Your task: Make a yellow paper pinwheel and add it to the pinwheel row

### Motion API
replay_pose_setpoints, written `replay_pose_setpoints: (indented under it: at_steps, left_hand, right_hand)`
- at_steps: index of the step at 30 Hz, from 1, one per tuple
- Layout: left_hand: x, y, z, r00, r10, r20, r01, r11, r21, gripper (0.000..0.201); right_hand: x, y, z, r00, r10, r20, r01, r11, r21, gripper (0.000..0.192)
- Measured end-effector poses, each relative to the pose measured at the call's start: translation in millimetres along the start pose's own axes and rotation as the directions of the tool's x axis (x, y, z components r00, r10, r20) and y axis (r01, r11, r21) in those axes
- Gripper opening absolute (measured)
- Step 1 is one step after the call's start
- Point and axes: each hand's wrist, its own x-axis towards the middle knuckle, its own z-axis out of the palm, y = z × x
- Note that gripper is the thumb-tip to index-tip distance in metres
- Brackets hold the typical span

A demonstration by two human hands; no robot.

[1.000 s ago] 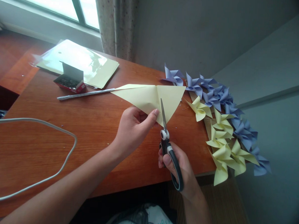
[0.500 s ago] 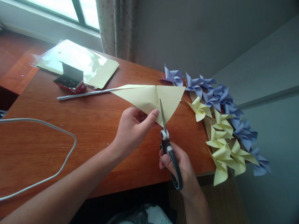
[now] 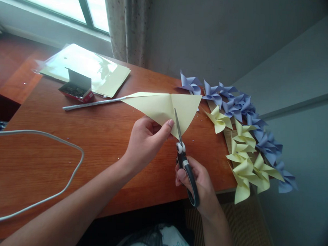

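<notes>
My left hand (image 3: 149, 138) pinches the near edge of a creased sheet of pale yellow paper (image 3: 151, 106), thumb on top and the other fingers mostly hidden beneath. In my right hand (image 3: 198, 182) is a pair of scissors (image 3: 189, 176) with black and grey handles. One blade lies over the paper just right of my left thumb, pointing away from me; the other blade is hidden under the sheet. Beyond the paper's left tip, a thin silvery-white stick (image 3: 92, 104) lies on the table.
Several yellow pinwheels (image 3: 243, 152) and blue-violet pinwheels (image 3: 235, 104) crowd the table's right end. At the back left, a small open box (image 3: 77, 92) of dark bits stands by a plastic-wrapped paper stack (image 3: 82, 65). A white cable (image 3: 81, 159) loops across the left of the wooden table (image 3: 103, 145).
Almost nothing differs. The paper's right and left tips have shifted very slightly left, and the scissors' handle has moved a touch. Both hands keep their hold.
</notes>
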Motion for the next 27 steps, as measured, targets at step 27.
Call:
replay_pose_setpoints:
  at_steps: [27]
  left_hand:
    - [-0.3, -5.1, -6.9, 0.999, -0.036, 0.034, 0.037, 0.998, -0.046, 0.023]
  right_hand:
    - [0.7, -1.3, 2.5, 0.999, 0.023, -0.032, -0.024, 0.999, -0.032, 0.035]
